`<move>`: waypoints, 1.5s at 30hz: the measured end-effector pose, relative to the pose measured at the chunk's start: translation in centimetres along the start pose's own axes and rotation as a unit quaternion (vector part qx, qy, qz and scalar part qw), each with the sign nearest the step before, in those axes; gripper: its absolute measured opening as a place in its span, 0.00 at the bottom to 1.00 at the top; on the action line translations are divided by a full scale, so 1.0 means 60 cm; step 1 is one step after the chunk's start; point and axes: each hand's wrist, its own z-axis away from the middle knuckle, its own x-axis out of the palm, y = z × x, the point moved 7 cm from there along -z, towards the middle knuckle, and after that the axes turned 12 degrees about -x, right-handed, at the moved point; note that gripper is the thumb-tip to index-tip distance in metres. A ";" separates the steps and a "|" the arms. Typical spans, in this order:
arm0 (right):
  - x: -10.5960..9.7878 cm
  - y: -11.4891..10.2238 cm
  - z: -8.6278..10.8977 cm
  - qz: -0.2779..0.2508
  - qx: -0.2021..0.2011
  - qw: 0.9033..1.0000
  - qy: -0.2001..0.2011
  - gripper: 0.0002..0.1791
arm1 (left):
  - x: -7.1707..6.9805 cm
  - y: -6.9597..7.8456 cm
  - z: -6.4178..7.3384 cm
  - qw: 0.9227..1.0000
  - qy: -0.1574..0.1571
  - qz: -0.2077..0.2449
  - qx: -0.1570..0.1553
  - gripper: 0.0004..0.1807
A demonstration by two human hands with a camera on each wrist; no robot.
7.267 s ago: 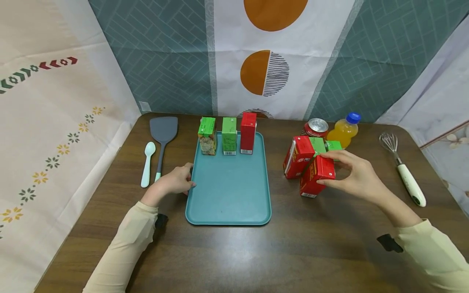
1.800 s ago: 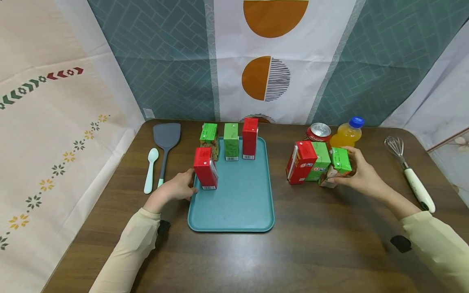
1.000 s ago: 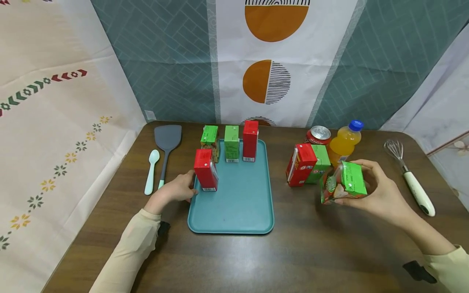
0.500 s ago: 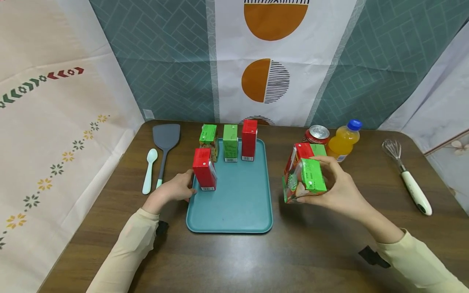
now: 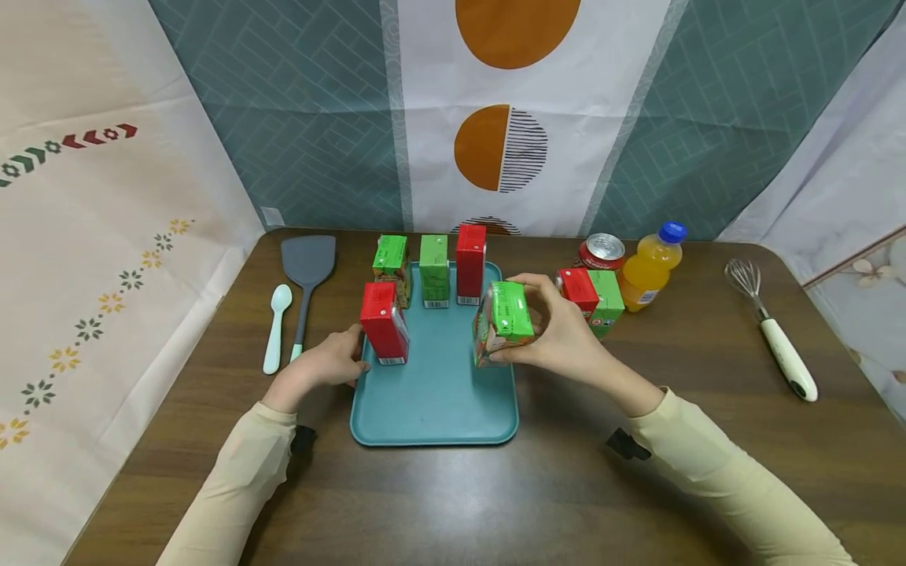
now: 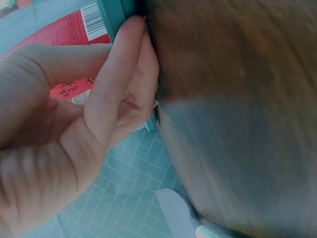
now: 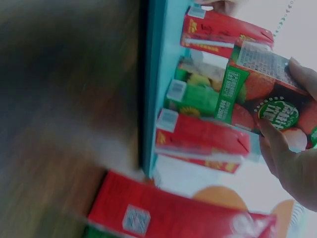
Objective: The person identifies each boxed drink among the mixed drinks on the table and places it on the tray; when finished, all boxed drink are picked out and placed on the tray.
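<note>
My right hand (image 5: 566, 338) grips a juice carton (image 5: 511, 314) with a green top and fruit pictures, tilted above the right side of the teal tray (image 5: 432, 413). In the right wrist view, fingers and thumb clasp opposite sides of this juice carton (image 7: 262, 89). At the tray's left edge, my left hand (image 5: 329, 362) pinches the rim, as the left wrist view shows the hand (image 6: 99, 94) closely. On the tray, a red carton (image 5: 385, 330) stands near that hand. Along the back stand a fruit-print carton (image 5: 392, 271), a green carton (image 5: 435, 275) and another red carton (image 5: 470, 267).
Right of the tray stand a red carton (image 5: 579, 291) and a green carton (image 5: 606, 303). Behind them are a soda can (image 5: 603, 250) and an orange drink bottle (image 5: 650, 267). A whisk (image 5: 786, 354) lies far right; a spoon (image 5: 278, 330) and spatula (image 5: 307, 259) lie left.
A red carton went from the right group to the tray's left side. My right hand then lifted the green-topped juice carton and carried it left over the tray. The left hand stayed.
</note>
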 end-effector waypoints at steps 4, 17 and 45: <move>0.030 0.043 -0.022 -0.011 -0.007 1.000 -0.006 0.47 | -0.002 0.000 0.002 1.000 0.002 0.000 0.003 0.30; 0.108 0.088 -0.073 0.092 0.009 0.990 -0.105 0.47 | 0.000 0.007 0.004 1.000 0.002 -0.002 0.008 0.30; 0.150 0.077 -0.095 0.123 0.053 0.983 -0.127 0.55 | -0.004 0.004 0.005 1.000 0.003 -0.006 0.007 0.36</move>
